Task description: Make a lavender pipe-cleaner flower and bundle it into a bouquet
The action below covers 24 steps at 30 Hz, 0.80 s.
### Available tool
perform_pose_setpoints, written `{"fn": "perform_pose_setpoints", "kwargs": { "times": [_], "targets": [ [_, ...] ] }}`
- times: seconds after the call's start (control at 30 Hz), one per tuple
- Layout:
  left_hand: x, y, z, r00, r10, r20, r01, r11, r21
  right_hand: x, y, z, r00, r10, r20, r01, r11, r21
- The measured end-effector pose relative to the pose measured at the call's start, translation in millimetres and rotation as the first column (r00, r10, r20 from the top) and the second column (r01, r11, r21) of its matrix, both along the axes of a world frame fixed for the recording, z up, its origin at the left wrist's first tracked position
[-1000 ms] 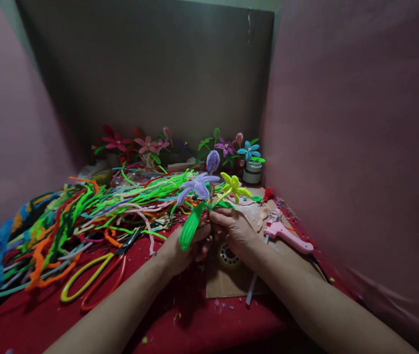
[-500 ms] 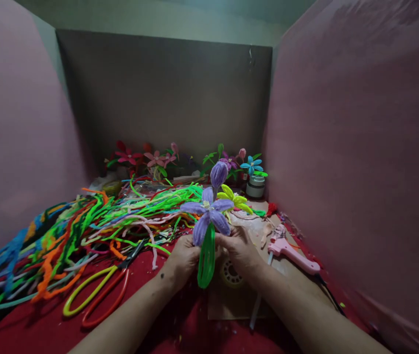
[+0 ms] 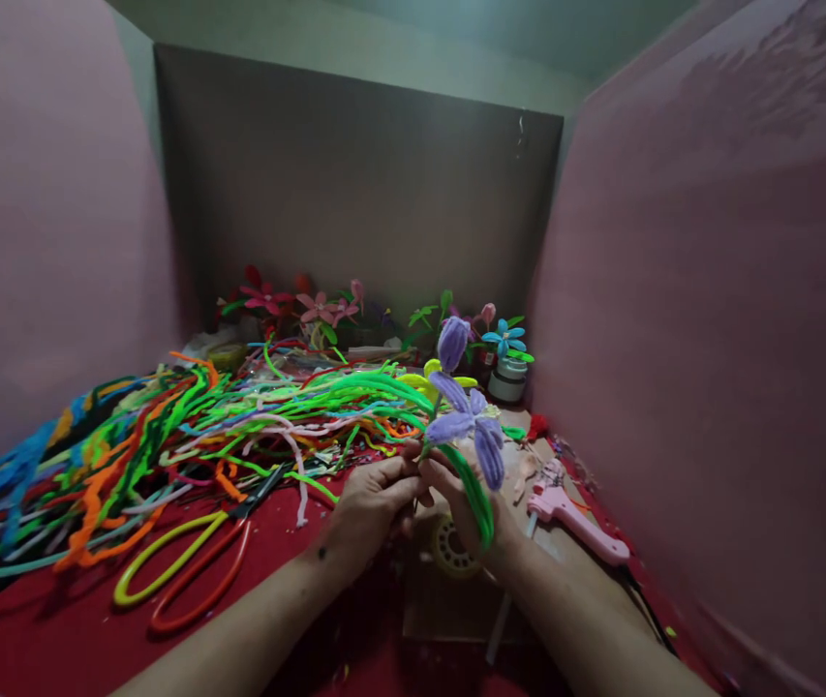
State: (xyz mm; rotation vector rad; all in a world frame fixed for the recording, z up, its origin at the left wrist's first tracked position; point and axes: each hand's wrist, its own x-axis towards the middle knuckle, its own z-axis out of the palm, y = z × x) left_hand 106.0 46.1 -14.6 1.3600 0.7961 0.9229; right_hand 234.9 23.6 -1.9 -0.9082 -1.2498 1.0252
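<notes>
Between my two hands stands a purple pipe-cleaner flower (image 3: pixel 462 423) with a closed purple bud (image 3: pixel 453 344) above it and a long green leaf (image 3: pixel 472 492) drooping over my right hand. My left hand (image 3: pixel 378 496) is closed, its thumb and fingers pinching the stem below the bloom. Opposite it, my right hand (image 3: pixel 472 511) has its fingers curled around the same stem, partly covered by the leaf. Most of the stem is hidden by the fingers. Just beneath the hands lies a yellowish tape roll (image 3: pixel 454 549) on a brown board (image 3: pixel 442 615).
Scissors (image 3: pixel 172 566) with yellow and red handles lie left on the red cloth (image 3: pixel 42 639). Behind them spreads a heap of coloured pipe cleaners (image 3: pixel 253 416). A pink glue gun (image 3: pixel 579 523) rests at right. Finished flowers (image 3: pixel 318 308) and a jar (image 3: pixel 508 379) line the back.
The flower has turned to face right, and its leaf has swung from hanging in front to lying over my right hand. The view has shifted slightly.
</notes>
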Motion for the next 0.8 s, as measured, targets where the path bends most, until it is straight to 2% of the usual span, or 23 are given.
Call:
{"fn": "perform_pose_setpoints", "kwargs": {
  "times": [0.13,0.27,0.33,0.43,0.5,0.6,0.7,0.8],
  "targets": [
    [0,-2,2.1,0.998,0.062,0.010,-0.062,0.998,0.009,-3,-6,9.9,1.000,-0.003,0.005,0.003,0.997,0.071],
    [-2,-2,4.2,0.996,0.057,0.066,-0.059,0.998,0.023,3,0,2.7,0.998,-0.065,-0.023,0.065,0.998,0.008],
    [-2,-2,4.9,0.995,0.067,0.075,-0.069,0.997,0.029,7,8,-4.1,0.989,-0.051,-0.139,0.047,0.998,-0.038],
    [-2,-2,6.6,0.990,0.093,0.107,-0.095,0.995,0.018,13,19,-9.7,0.931,-0.048,-0.362,-0.001,0.991,-0.134],
    [-2,-3,7.9,0.986,0.109,0.125,-0.112,0.994,0.014,15,23,-9.5,0.897,-0.059,-0.438,-0.016,0.986,-0.166],
    [-2,-1,9.1,0.975,0.157,0.155,-0.163,0.986,0.026,18,24,-7.0,0.861,-0.095,-0.500,-0.008,0.980,-0.199],
    [-5,3,9.4,0.956,0.231,0.182,-0.243,0.969,0.045,19,25,-6.4,0.817,-0.185,-0.546,0.052,0.967,-0.250],
    [-8,8,10.4,0.952,0.274,0.135,-0.292,0.946,0.140,22,27,-7.2,0.771,-0.238,-0.590,0.099,0.961,-0.257]
  ]
}}
